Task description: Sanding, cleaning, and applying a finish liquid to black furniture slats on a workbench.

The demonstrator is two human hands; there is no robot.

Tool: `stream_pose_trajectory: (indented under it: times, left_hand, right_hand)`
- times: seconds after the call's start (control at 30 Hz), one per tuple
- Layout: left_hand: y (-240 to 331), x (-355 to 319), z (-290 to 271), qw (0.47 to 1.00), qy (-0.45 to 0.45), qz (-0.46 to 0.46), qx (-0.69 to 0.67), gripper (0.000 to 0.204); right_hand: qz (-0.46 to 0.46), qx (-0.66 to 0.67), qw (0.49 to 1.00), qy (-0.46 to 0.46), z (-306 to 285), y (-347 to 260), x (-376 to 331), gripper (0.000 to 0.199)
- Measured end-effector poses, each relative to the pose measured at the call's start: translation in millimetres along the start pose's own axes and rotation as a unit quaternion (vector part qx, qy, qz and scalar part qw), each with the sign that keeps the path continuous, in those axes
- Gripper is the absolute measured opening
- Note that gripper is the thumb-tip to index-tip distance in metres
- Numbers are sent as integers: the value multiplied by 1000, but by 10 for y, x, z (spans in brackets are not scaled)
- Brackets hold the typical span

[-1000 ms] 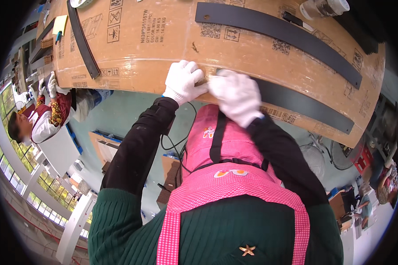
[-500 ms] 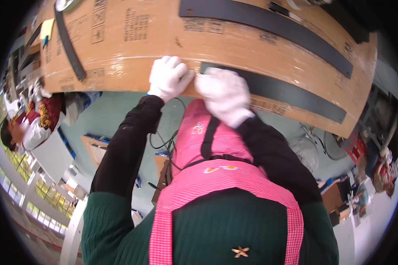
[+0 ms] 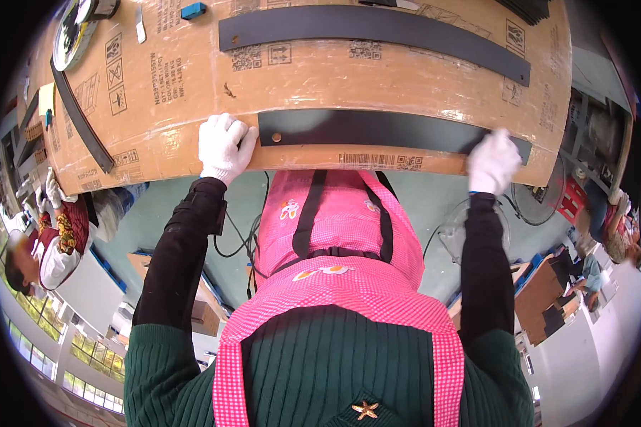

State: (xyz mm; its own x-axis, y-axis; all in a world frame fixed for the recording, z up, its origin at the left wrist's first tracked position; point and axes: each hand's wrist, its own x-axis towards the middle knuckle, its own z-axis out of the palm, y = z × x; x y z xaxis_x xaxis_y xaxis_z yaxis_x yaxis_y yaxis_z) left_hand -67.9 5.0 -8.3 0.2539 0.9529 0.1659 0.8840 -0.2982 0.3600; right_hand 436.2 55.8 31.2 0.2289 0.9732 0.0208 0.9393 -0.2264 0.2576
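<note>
A long dark grey flat strip (image 3: 377,131) with a small round hole near its left end lies along the near edge of a cardboard-covered surface (image 3: 192,158). My left hand (image 3: 226,148), in a white glove, rests with curled fingers on the cardboard by the strip's left end, its thumb close to that end. Over the strip's right end is my right hand (image 3: 494,164), also gloved and slightly blurred. Its fingers are bent together against the strip; anything under them is hidden. A second dark strip (image 3: 377,28) lies farther back, roughly parallel.
On the left are a narrow dark strip (image 3: 80,117), a tape roll (image 3: 71,35), a yellow note pad (image 3: 46,98) and a blue block (image 3: 193,11). Dark stacked pieces (image 3: 525,8) sit at the far right. A co-worker (image 3: 57,245) is at the left; others are at the right.
My right hand has moved right along the near strip, from its left end to its right end. My left hand stays by the left end. The view has shifted.
</note>
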Motion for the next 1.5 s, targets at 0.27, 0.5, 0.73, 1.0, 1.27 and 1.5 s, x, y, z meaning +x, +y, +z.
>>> stream_pose_trajectory:
  times: [0.27,0.5,0.73,1.0,1.27,1.5]
  left_hand:
    - [-81,-110,25,991,47,-89,-82,15]
    - [1172,675,-28,998,-25,18,-58,50]
    - [2063,1250,573,982,-150,103,-48,78]
    - [798,635,-131,983,-176,26,50,75]
    - [646,468,-399,993,-94,18,63,84]
    - [1050,984,204,996,-50,30,-74,81]
  right_hand:
    - [-369,395,839,64,-429,-2334,-860,17]
    - [-52,-7,998,-34,100,324,114,19]
    - [316,194,929,-11,558,1339,414,51]
    - [-61,203,977,13,332,9,81,33]
    - [-107,118,971,178,-448,-458,740,39]
    - [-304,519,791,-110,-1417,-2357,853,23]
